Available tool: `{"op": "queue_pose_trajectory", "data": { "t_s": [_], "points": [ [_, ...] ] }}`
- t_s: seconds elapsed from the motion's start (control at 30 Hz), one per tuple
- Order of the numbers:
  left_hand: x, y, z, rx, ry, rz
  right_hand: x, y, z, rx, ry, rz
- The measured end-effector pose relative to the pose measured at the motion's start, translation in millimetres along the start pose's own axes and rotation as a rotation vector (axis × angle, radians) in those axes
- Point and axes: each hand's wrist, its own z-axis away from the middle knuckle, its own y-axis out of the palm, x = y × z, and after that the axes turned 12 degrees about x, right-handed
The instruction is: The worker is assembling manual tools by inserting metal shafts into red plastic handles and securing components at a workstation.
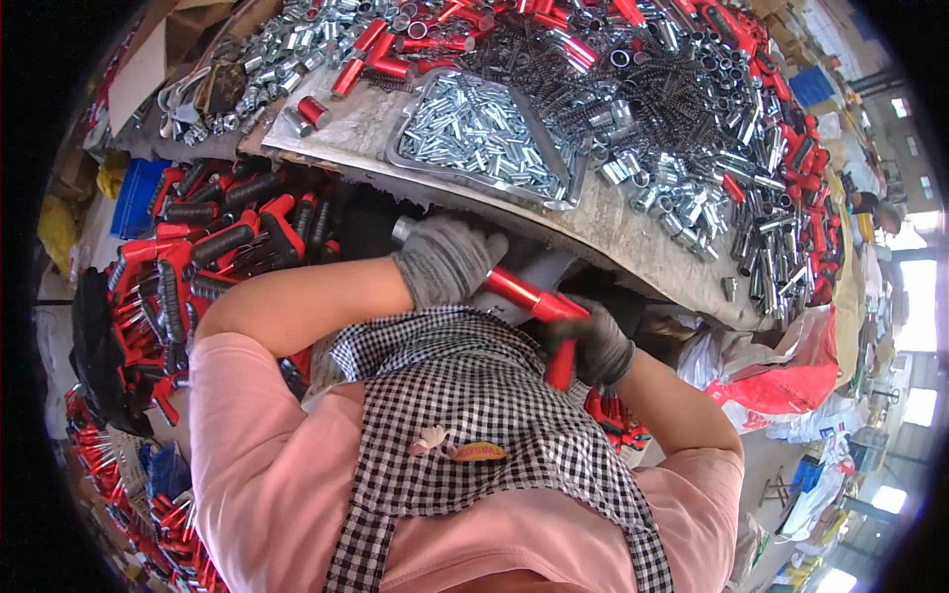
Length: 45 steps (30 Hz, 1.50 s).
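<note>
Just below the bench edge, in front of my apron, I hold a red pistol-shaped tool (514, 288) with both hands. My left hand (445, 262), in a grey knit glove, is closed round its barrel. A silver end of the barrel shows beyond that fist. My right hand (600, 344), gloved too, is wrapped round the tool where the barrel meets the red handle. The handle's lower part sticks out below the right hand. The right fingers are partly hidden.
On the bench (682, 282) stands a clear tray (474, 133) of small silver pins. Around it lie dark springs (652, 94), silver sleeves (692, 203) and red tubes (361, 59). Red tools with black grips (222, 232) are heaped left. A red-and-white bag (791, 376) is at right.
</note>
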Motion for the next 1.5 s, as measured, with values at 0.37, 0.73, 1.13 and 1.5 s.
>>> {"op": "queue_pose_trajectory", "data": {
  "t_s": [0.37,0.73,1.13,1.5],
  "points": [
    [5.3,32.3,7.3,0.437,0.239,0.493,24.9,-29.5,-26.6,0.184,-0.736,1.140],
    [69.6,-20.2,22.6,-0.862,-0.129,-0.386,64.0,41.7,-47.7,-0.034,-0.184,-0.717],
    [74.0,-13.5,50.3,-0.721,0.517,2.011,71.4,29.6,-116.9,0.164,-0.655,0.597],
    [53.3,-2.2,38.4,-0.010,0.490,1.864,58.1,-99.9,-108.3,-0.132,-0.058,0.558]
  ]
}}
